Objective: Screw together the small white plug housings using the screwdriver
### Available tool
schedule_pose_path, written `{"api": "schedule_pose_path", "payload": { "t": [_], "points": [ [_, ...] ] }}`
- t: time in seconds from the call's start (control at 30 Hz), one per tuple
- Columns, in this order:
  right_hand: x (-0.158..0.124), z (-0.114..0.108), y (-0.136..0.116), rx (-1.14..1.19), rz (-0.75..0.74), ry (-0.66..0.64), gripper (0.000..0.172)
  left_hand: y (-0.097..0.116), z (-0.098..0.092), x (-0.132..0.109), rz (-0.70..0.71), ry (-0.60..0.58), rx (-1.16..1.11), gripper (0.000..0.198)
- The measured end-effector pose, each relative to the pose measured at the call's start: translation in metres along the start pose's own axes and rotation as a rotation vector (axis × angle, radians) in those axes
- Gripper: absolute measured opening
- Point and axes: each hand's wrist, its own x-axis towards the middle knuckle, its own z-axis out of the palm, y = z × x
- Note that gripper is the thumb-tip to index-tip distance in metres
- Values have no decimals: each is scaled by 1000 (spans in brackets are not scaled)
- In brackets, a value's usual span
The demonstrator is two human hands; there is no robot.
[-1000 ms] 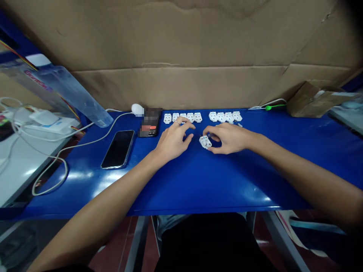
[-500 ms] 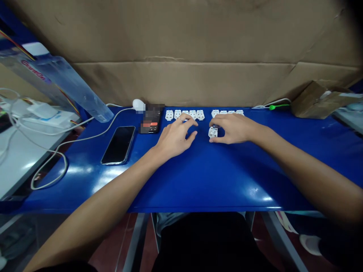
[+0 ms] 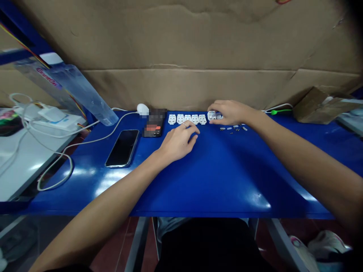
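My right hand (image 3: 230, 113) reaches to the back edge of the blue table, its fingers closed on a white plastic socket piece (image 3: 212, 116). Bits of a bluish part show between the fingers. To the left stands a row of several matching white socket pieces (image 3: 187, 119). My left hand (image 3: 178, 142) rests open on the table just in front of that row, holding nothing, with a ring on one finger. Several small metal pins and white bits (image 3: 232, 129) lie to the right, just below my right hand.
A black smartphone (image 3: 122, 148) and a blurred phone (image 3: 153, 123) lie left of my left hand. A white cable (image 3: 85, 141) runs from a white round object (image 3: 142, 109). A green-handled screwdriver (image 3: 280, 112) and a cardboard box (image 3: 320, 107) sit back right, against a cardboard wall (image 3: 181, 56).
My right hand has moved back and right to the table's far edge with a white piece. The right-hand group of socket pieces no longer shows, and small pins and bits now do. My left hand stays nearly still.
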Motion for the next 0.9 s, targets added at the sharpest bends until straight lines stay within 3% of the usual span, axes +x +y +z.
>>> {"api": "schedule_pose_path", "payload": {
  "t": [0.23,0.7,0.9],
  "points": [
    [8,14,6,38,-2,-47,61,3,-1,1,-3,-31,15,18],
    [3,17,3,123,2,-8,73,1,0,0,-9,-31,8,21],
    [-12,11,24,129,12,18,60,2,-1,0,-9,-34,6,21]
  ]
}}
